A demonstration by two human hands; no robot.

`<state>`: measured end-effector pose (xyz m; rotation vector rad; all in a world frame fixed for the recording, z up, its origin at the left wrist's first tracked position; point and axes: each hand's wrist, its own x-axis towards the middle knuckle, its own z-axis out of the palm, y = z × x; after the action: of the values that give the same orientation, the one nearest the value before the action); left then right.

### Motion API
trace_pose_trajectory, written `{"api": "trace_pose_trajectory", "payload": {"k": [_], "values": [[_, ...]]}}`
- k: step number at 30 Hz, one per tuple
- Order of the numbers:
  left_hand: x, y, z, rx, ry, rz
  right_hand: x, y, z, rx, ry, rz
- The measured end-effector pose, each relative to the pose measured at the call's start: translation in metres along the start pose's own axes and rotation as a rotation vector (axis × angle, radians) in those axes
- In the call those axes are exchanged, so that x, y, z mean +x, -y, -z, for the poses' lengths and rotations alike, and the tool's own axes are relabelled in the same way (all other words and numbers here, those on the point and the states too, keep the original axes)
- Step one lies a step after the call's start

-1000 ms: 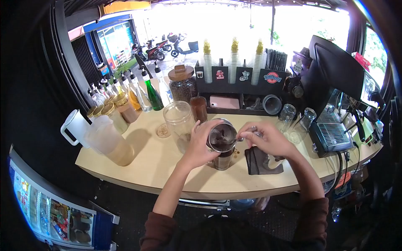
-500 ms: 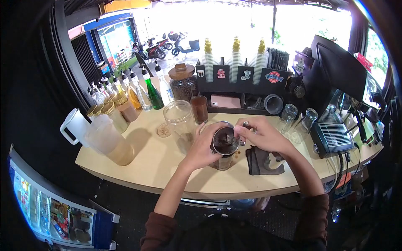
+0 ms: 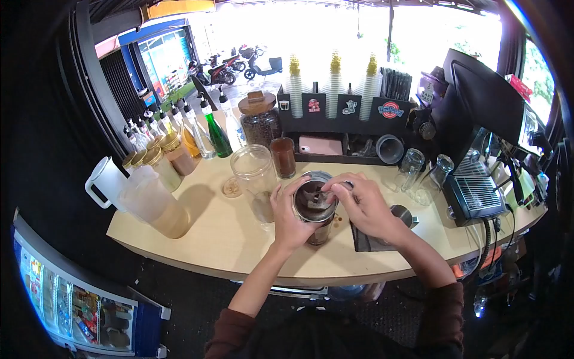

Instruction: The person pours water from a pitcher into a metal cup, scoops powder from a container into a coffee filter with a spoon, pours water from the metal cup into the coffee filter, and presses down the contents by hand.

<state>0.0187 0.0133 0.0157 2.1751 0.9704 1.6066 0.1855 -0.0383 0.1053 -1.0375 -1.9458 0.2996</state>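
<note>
My left hand (image 3: 290,212) is closed round the side of a round metal cup (image 3: 315,216) with dark brown contents. Below the cup shows a clear glass-like base (image 3: 320,235) on the counter; whether it is a separate glass I cannot tell. My right hand (image 3: 362,203) pinches the handle of a metal spoon (image 3: 321,195) whose lower end sits inside the cup. Left of my left hand stands a tall clear jar (image 3: 254,173), lid off. Behind it is a glass of brown drink (image 3: 283,158). A dark cloth (image 3: 366,240) lies under my right wrist.
A frosted pitcher (image 3: 152,200) and white jug (image 3: 106,182) stand left, near several pump bottles (image 3: 216,131). A coffee bean jar (image 3: 260,119) and black cup rack (image 3: 326,128) line the back. Clear glasses (image 3: 433,179) and a drip tray (image 3: 478,191) are right.
The metal cup has shifted slightly left and its opening tilts more toward me. My right hand has moved left and down with the spoon. A grey metal object on the cloth has become visible.
</note>
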Motion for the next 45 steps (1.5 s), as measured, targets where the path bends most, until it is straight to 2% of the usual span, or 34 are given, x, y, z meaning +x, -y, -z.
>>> {"api": "trace_pose_trajectory", "payload": {"k": [4, 7, 9, 11, 13, 15, 16, 17, 19, 23, 25, 28, 29, 31, 35, 39, 41, 45], "values": [[-0.001, -0.001, 0.000, 0.047, -0.031, -0.043, -0.006, -0.001, -0.002, -0.152, 0.063, 0.088], [-0.001, -0.004, 0.001, 0.057, -0.023, -0.037, -0.008, -0.002, 0.002, -0.093, -0.026, 0.060], [-0.001, -0.006, 0.004, 0.067, -0.004, -0.042, -0.011, -0.006, 0.007, -0.031, 0.103, 0.080], [0.001, -0.006, 0.008, 0.075, 0.019, -0.049, -0.016, -0.006, 0.011, 0.017, 0.084, 0.061], [0.000, -0.006, 0.011, 0.035, 0.039, 0.032, -0.021, -0.005, 0.018, 0.066, 0.072, 0.041], [0.004, -0.006, 0.014, 0.036, 0.044, 0.026, -0.026, 0.002, 0.027, 0.555, -0.032, -0.168], [0.007, -0.006, 0.015, 0.038, 0.048, 0.016, -0.027, 0.001, 0.031, 0.513, -0.080, -0.051], [0.009, -0.006, 0.016, 0.037, 0.046, 0.018, -0.031, 0.002, 0.035, 0.513, -0.078, -0.051], [0.013, -0.006, 0.018, -0.005, 0.079, 0.102, -0.040, 0.007, 0.044, 0.459, -0.236, -0.044], [0.024, -0.011, 0.022, -0.046, 0.060, 0.046, -0.065, 0.000, 0.049, 0.297, -0.381, -0.087], [0.029, -0.014, 0.025, -0.034, 0.051, 0.046, -0.079, -0.009, 0.047, 0.278, -0.369, -0.134], [0.033, -0.024, 0.029, 0.084, 0.101, 0.095, -0.099, -0.031, 0.033, -0.009, -0.226, -0.215], [0.034, -0.024, 0.028, 0.087, 0.088, 0.096, -0.105, -0.039, 0.025, -0.010, -0.219, -0.204], [0.034, -0.023, 0.028, 0.018, 0.130, 0.131, -0.117, -0.052, 0.004, -0.132, -0.163, -0.038], [0.027, -0.010, 0.020, 0.072, 0.099, 0.113, -0.140, -0.076, -0.030, -0.135, -0.038, -0.085], [0.022, -0.002, 0.014, 0.063, 0.075, 0.128, -0.149, -0.091, -0.045, -0.302, 0.059, -0.089], [0.022, -0.004, 0.014, 0.044, 0.060, 0.121, -0.152, -0.100, -0.050, -0.442, 0.077, 0.051], [0.018, -0.017, 0.018, -0.021, 0.107, 0.155, -0.156, -0.105, -0.053, -0.557, 0.134, 0.114]]}}
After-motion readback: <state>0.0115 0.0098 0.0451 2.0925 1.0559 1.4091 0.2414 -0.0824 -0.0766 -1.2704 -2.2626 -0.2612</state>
